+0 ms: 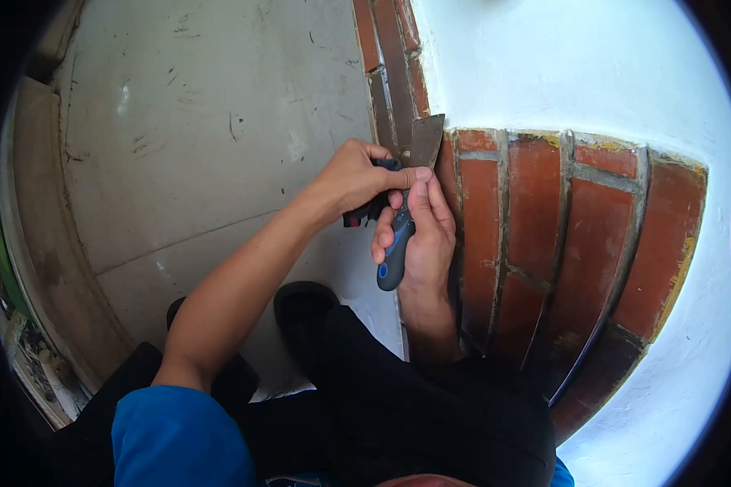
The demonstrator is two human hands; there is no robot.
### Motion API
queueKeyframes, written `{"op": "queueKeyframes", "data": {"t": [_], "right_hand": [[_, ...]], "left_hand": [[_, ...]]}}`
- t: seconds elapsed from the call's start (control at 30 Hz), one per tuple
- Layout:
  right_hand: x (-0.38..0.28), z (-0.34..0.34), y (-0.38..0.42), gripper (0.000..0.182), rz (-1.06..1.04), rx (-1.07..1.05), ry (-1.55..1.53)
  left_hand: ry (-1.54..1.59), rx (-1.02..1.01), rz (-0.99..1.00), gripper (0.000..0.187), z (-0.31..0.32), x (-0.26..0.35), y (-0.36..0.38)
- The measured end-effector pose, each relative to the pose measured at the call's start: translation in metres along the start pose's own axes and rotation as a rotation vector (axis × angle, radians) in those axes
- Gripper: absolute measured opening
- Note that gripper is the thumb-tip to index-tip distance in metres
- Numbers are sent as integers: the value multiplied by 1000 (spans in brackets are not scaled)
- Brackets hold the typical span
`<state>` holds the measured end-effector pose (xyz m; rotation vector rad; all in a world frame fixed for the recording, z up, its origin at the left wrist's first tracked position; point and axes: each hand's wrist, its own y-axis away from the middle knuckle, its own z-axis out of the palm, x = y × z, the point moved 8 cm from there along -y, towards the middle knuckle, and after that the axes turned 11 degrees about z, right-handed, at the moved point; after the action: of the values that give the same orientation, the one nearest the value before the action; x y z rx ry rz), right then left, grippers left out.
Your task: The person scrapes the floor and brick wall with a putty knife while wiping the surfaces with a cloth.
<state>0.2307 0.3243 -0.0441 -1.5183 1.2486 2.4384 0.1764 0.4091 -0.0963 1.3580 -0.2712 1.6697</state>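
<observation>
A putty knife with a dark grey and blue handle (pixel 396 252) is gripped in my right hand (pixel 429 239). Its flat metal blade (pixel 425 142) points up and away, near the corner where brick meets white wall. My left hand (pixel 357 180) is closed around a dark, crumpled-looking thing (pixel 371 213) with a bit of red on it; its kind is hard to make out. The left thumb lies against the base of the blade, close to the right fingertips.
Red brick facing (pixel 536 219) with grey mortar joints curves along the right, bordered by white wall (pixel 577 65). Pale floor (pixel 195 105) with dark scuffs spreads to the left. A dark shoe (pixel 302 312) is below my hands. A stone ledge (pixel 57 211) runs along the far left.
</observation>
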Motion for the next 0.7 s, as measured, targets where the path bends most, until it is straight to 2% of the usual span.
{"op": "queueKeyframes", "data": {"t": [0.13,0.23,0.3,0.43,0.53,0.7], "right_hand": [[0,-4,8,26,-20,10,29],[2,-2,3,28,2,15,-11],[4,-2,5,27,6,31,4],[-3,1,2,25,-26,20,49],[3,-3,0,26,6,41,55],[6,4,2,26,-36,71,82]], "left_hand": [[28,27,121,38,5,-7,-6],[165,-25,33,37,8,-14,-8],[112,-39,5,36,7,-17,-7],[93,-7,62,37,6,-11,-8],[174,-54,-14,39,2,-11,-12],[165,0,12,38,3,-23,-6]]}}
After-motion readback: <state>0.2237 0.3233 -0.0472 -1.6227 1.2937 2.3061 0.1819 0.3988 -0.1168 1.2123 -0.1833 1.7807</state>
